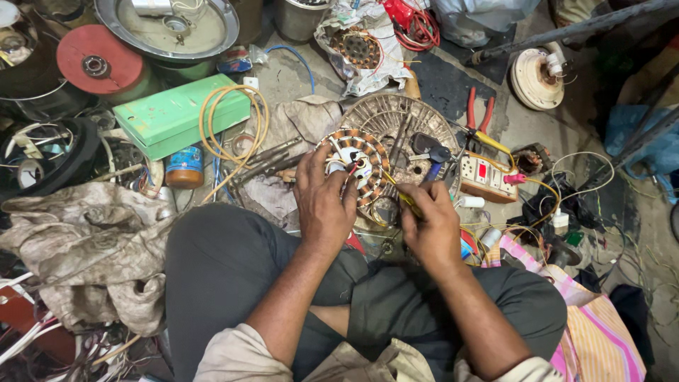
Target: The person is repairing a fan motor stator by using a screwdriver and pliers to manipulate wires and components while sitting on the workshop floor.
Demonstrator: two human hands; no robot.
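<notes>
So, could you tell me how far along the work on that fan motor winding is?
Done: the wound stator lies bare, out of its housing. In hand: left hand steadies it while right hand holds a yellow-handled tool toward it. Left: loose leads remain; the ribbed cover lies apart.
</notes>
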